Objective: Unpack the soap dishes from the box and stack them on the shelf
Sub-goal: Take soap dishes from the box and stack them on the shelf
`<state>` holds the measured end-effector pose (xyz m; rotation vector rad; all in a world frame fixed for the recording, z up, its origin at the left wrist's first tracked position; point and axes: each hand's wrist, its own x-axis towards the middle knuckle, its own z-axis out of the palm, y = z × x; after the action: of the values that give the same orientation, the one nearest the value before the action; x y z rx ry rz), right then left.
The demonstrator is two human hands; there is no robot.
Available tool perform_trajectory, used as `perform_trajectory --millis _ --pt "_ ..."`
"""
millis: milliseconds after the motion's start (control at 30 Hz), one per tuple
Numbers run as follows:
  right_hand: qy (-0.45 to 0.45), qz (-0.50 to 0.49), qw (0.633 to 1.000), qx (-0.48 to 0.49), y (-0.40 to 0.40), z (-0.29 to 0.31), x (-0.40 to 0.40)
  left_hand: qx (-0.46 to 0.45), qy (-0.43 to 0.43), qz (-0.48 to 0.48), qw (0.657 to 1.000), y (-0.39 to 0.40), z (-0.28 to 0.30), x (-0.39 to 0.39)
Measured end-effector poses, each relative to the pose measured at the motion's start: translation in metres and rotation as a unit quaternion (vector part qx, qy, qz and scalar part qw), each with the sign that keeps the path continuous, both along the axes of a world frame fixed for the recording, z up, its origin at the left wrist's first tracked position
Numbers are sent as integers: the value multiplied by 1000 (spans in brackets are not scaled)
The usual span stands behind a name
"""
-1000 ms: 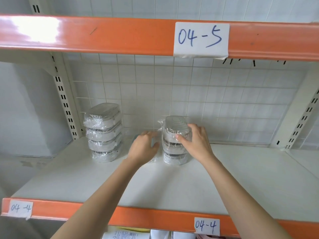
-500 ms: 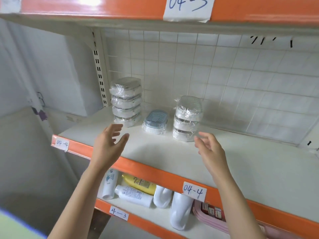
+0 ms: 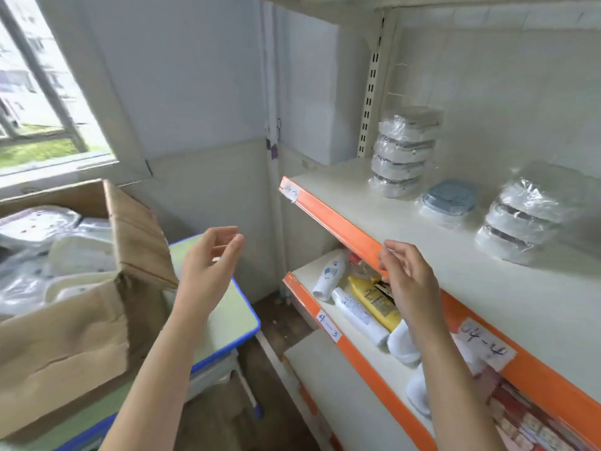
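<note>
Two empty hands are hanging in the air between the box [image 3: 74,288] and the shelf [image 3: 507,288]. Taking the box as the landmark: it is sitting open at the far left on a blue-edged table [image 3: 227,323], its near flap folded outward, and wrapped soap dishes [image 3: 58,252] are lying piled inside it, below its rim. Just right of the flap, the left hand [image 3: 208,268] is hovering palm-up, its fingers [image 3: 234,242] loosely curled and parted, holding and touching nothing. Further right of the box, the right hand [image 3: 406,281] is floating in front of the shelf's orange front edge, fingers relaxed and slightly bent, also gripping nothing; whether it is brushing that edge I cannot tell. Furthest right from the box, three groups are standing on the shelf: a stack of four dishes [image 3: 403,154] by the slotted upright, a single blue-topped dish [image 3: 447,203], then a stack of three [image 3: 523,216].

By my judgement the coming move is a fresh reach into the box, so the dishes to be fetched are lying leftward and slightly downward from both sets of fingers. The left hand is the nearer one; the right would be crossing the gap over the table.
</note>
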<state>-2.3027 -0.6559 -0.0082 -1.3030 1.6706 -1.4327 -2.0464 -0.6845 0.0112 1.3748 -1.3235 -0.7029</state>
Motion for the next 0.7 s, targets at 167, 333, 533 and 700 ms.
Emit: perform_trajectory --millis 167,333,533,700 --pt "-14 110 994 1 -23 3 75 -11 -21 96 995 35 9 77" --pt "-11 203 979 4 -37 10 162 -2 -47 191 980 65 14 151" --pt "-1 287 958 13 -47 14 259 4 -22 283 959 98 7 234" --pt "-1 326 946 -2 -55 13 317 13 3 321 947 103 -6 285"
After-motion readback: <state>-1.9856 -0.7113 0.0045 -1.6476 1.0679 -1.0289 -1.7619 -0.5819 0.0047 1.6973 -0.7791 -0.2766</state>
